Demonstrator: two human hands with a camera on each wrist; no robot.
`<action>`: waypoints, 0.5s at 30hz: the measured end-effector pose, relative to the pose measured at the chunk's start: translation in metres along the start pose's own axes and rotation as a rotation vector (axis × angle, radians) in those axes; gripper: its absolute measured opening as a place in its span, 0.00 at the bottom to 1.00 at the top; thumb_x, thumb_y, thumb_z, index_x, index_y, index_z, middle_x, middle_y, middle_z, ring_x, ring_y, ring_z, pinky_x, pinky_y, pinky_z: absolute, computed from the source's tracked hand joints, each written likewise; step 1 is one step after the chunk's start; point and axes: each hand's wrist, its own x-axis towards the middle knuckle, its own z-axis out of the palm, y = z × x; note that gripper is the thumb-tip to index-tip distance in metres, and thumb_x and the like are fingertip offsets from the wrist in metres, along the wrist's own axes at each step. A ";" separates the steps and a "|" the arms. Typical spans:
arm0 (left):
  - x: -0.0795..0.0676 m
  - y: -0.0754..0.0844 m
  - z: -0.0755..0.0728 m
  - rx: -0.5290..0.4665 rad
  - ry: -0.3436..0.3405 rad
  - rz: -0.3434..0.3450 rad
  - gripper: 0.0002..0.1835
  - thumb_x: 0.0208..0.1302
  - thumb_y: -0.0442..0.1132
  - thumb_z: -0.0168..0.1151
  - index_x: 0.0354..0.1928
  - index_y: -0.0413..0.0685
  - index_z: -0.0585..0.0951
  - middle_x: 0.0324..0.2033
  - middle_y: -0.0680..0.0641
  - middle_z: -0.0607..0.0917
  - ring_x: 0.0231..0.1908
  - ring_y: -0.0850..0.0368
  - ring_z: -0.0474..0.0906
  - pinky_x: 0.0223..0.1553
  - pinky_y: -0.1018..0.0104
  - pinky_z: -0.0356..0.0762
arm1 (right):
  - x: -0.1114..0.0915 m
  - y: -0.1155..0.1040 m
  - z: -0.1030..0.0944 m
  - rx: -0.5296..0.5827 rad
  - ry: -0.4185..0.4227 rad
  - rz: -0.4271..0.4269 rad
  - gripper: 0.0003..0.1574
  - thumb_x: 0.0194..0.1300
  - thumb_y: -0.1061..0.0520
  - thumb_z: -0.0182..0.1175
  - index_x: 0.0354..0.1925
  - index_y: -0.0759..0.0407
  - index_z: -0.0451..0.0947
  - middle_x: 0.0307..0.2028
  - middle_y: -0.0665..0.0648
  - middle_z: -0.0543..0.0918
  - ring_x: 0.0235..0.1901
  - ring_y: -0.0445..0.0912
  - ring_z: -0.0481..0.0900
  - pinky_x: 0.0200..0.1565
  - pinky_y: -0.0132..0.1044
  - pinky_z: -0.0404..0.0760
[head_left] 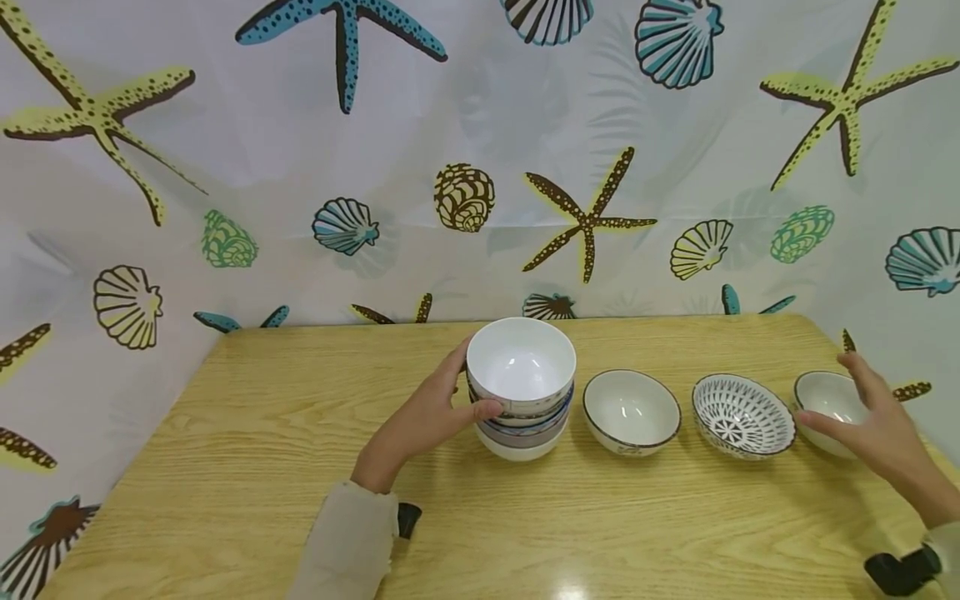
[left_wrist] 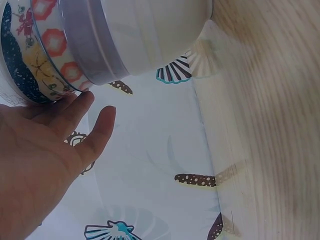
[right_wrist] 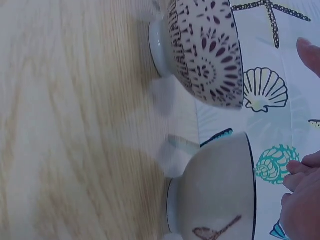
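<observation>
My left hand (head_left: pixel 435 410) grips the upper left side of a stack of bowls (head_left: pixel 522 433), thumb near the top bowl's rim and fingers round the far side. The top bowl (head_left: pixel 521 358) is white inside; in the left wrist view, bands of red, yellow and dark blue pattern and a grey-purple bowl (left_wrist: pixel 92 40) show below it. Over at the right, my right hand (head_left: pixel 877 421) hovers with thumb and fingers spread by a cream, dark-rimmed bowl (head_left: pixel 828 400), partly covering it. That hand holds nothing.
Between the stack and my right hand stand a cream bowl (head_left: pixel 632 408) with a dark rim and a bowl with a black-and-white pattern (head_left: pixel 742 415). All rest on a wooden table (head_left: pixel 262 467). A cloth printed with seashells and starfish (head_left: pixel 405 150) hangs behind.
</observation>
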 end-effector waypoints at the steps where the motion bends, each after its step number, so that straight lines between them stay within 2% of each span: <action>1: 0.000 0.000 0.000 0.003 0.001 -0.001 0.53 0.55 0.62 0.65 0.75 0.56 0.46 0.71 0.46 0.57 0.71 0.46 0.53 0.67 0.39 0.56 | -0.003 -0.012 -0.001 0.020 -0.015 -0.006 0.66 0.58 0.45 0.68 0.75 0.38 0.30 0.76 0.55 0.34 0.73 0.63 0.32 0.61 0.74 0.41; 5: 0.001 0.000 0.000 0.007 -0.002 0.011 0.53 0.55 0.62 0.65 0.75 0.57 0.47 0.71 0.46 0.57 0.71 0.46 0.53 0.67 0.39 0.56 | -0.018 -0.070 -0.006 0.082 -0.070 -0.011 0.63 0.61 0.49 0.65 0.76 0.52 0.31 0.75 0.64 0.34 0.72 0.68 0.32 0.62 0.74 0.41; 8: 0.001 -0.001 0.001 0.005 -0.003 0.020 0.52 0.55 0.61 0.65 0.75 0.57 0.47 0.71 0.46 0.58 0.71 0.46 0.54 0.66 0.39 0.57 | -0.024 -0.101 -0.010 0.100 -0.112 -0.020 0.61 0.62 0.51 0.64 0.75 0.58 0.32 0.74 0.69 0.35 0.70 0.71 0.33 0.61 0.74 0.42; 11: 0.001 -0.002 0.001 0.006 0.000 0.021 0.52 0.56 0.61 0.65 0.75 0.57 0.47 0.71 0.46 0.58 0.71 0.46 0.55 0.66 0.39 0.57 | -0.026 -0.116 -0.010 0.118 -0.151 -0.027 0.60 0.63 0.52 0.62 0.76 0.57 0.32 0.74 0.68 0.35 0.71 0.71 0.33 0.60 0.75 0.43; 15: 0.000 -0.002 0.001 0.006 0.003 0.016 0.52 0.56 0.60 0.65 0.75 0.57 0.47 0.71 0.47 0.58 0.71 0.46 0.55 0.66 0.39 0.57 | -0.027 -0.125 -0.005 0.148 -0.193 -0.039 0.60 0.63 0.52 0.63 0.76 0.54 0.32 0.75 0.66 0.35 0.70 0.71 0.34 0.58 0.76 0.47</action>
